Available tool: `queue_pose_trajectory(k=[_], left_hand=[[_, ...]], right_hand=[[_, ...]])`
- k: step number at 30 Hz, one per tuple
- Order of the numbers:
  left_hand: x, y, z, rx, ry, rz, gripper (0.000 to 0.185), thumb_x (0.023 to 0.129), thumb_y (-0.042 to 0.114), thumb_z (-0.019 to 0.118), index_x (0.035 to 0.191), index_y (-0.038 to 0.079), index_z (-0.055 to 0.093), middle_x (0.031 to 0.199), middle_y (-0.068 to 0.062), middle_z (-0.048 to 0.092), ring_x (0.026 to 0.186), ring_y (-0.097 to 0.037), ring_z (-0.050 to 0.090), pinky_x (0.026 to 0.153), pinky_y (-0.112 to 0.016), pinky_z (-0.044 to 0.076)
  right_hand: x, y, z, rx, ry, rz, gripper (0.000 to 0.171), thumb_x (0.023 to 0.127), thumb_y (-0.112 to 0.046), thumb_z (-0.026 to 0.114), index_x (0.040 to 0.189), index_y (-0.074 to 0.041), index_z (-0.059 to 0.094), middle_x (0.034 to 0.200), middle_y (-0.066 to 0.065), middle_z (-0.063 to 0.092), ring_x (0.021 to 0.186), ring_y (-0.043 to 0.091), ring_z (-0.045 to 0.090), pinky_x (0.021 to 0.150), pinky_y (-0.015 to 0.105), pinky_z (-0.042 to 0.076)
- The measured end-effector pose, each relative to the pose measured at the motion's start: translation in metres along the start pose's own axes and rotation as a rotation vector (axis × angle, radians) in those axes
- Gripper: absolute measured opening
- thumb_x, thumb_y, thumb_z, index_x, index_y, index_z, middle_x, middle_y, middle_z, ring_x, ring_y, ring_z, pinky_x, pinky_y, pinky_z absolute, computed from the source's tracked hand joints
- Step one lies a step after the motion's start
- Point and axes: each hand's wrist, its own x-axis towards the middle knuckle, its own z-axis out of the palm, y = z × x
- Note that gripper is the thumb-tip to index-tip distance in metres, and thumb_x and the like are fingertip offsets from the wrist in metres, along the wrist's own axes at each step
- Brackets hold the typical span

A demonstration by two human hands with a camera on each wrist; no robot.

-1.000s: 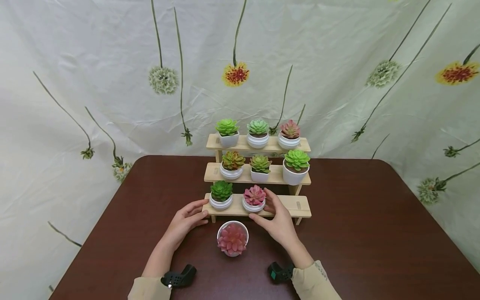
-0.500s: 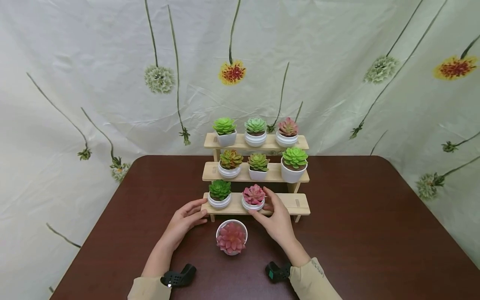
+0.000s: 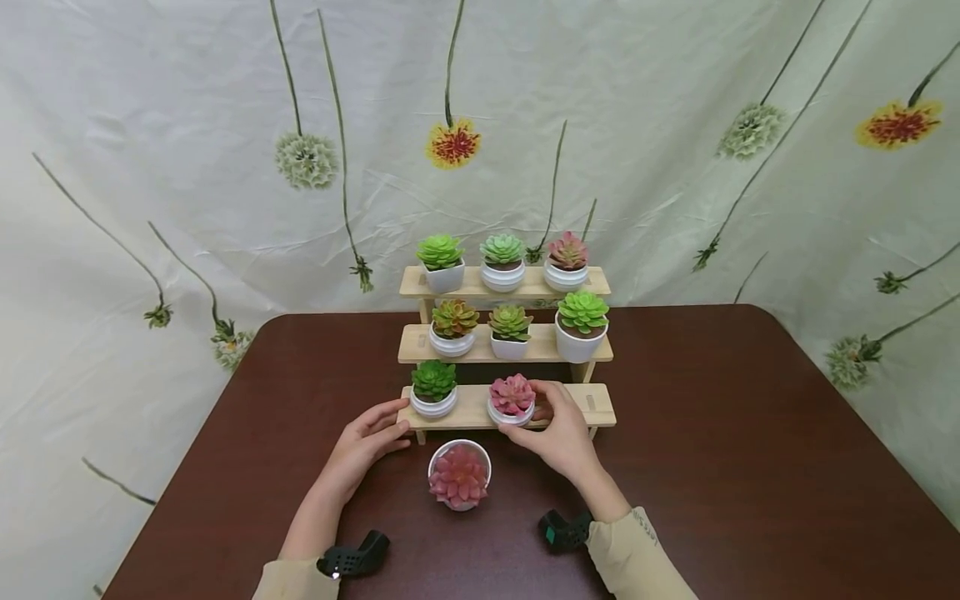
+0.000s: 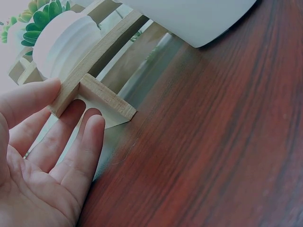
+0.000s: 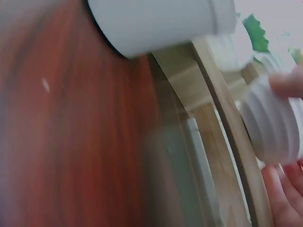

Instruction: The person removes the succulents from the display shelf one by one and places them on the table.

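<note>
In the head view a three-tier wooden plant stand (image 3: 468,408) holds small potted succulents. My right hand (image 3: 566,433) holds a pink potted succulent (image 3: 512,398) by its white ribbed pot, at the lowest tier. Thumb and fingers lie on opposite sides of that pot (image 5: 270,123) in the right wrist view. My left hand (image 3: 360,446) grips the left end of the lowest board; in the left wrist view the thumb is at the board's edge (image 4: 90,59) and other fingers reach beneath. A dark green succulent (image 3: 433,388) sits close to that end.
A larger pot with a reddish succulent (image 3: 459,475) stands on the brown table (image 3: 712,467) in front of the stand, between my forearms. Several other potted succulents line the upper two tiers. A floral cloth (image 3: 637,125) hangs behind.
My right hand has shifted the pink succulent slightly right along the lowest board, away from the dark green one. My left hand stays at the board's end. The head view has turned slightly.
</note>
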Motion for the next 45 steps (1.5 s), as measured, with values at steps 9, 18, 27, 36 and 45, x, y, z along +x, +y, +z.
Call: queue_pose_trajectory(k=[9, 18, 27, 36, 45], left_hand=[[-0.002, 0.0, -0.001, 0.008, 0.003, 0.0, 0.048, 0.091, 0.018, 0.064, 0.132, 0.0, 0.048, 0.124, -0.017, 0.056, 0.097, -0.019, 0.062, 0.084, -0.032, 0.053], [-0.003, 0.0, -0.002, 0.006, 0.005, -0.002, 0.047, 0.09, 0.016, 0.064, 0.132, -0.001, 0.048, 0.122, -0.017, 0.056, 0.096, -0.019, 0.062, 0.084, -0.032, 0.053], [-0.002, -0.001, -0.001, 0.006, -0.001, 0.003, 0.048, 0.09, 0.017, 0.064, 0.132, 0.0, 0.048, 0.126, -0.015, 0.055, 0.096, -0.019, 0.062, 0.084, -0.032, 0.053], [-0.001, -0.001, -0.002, 0.002, 0.005, 0.01, 0.048, 0.09, 0.016, 0.064, 0.132, 0.0, 0.049, 0.128, -0.013, 0.054, 0.097, -0.016, 0.061, 0.084, -0.032, 0.053], [0.0, 0.0, 0.0, 0.012, 0.003, 0.005, 0.048, 0.09, 0.018, 0.065, 0.132, 0.0, 0.049, 0.131, -0.012, 0.052, 0.097, -0.017, 0.062, 0.084, -0.032, 0.053]], right_hand=[[0.004, 0.002, -0.025, 0.099, -0.183, -0.033, 0.06, 0.066, -0.004, 0.085, 0.119, 0.001, 0.055, 0.111, 0.011, 0.056, 0.095, 0.026, 0.064, 0.084, 0.032, 0.053], [0.007, 0.002, -0.054, 0.138, -0.271, -0.068, 0.058, 0.068, -0.001, 0.083, 0.119, 0.001, 0.055, 0.115, 0.013, 0.056, 0.102, 0.027, 0.059, 0.089, 0.031, 0.05], [0.007, 0.019, -0.087, 0.184, -0.384, -0.045, 0.057, 0.072, -0.005, 0.079, 0.121, 0.005, 0.051, 0.113, 0.019, 0.057, 0.096, 0.025, 0.061, 0.082, 0.028, 0.053], [0.003, 0.025, -0.121, 0.208, -0.368, -0.095, 0.054, 0.076, -0.002, 0.075, 0.122, 0.006, 0.049, 0.111, 0.01, 0.058, 0.094, 0.016, 0.06, 0.081, 0.028, 0.053], [-0.002, 0.032, -0.139, 0.222, -0.219, -0.066, 0.05, 0.076, 0.007, 0.071, 0.121, 0.005, 0.048, 0.108, 0.0, 0.058, 0.092, 0.014, 0.06, 0.081, 0.023, 0.052]])
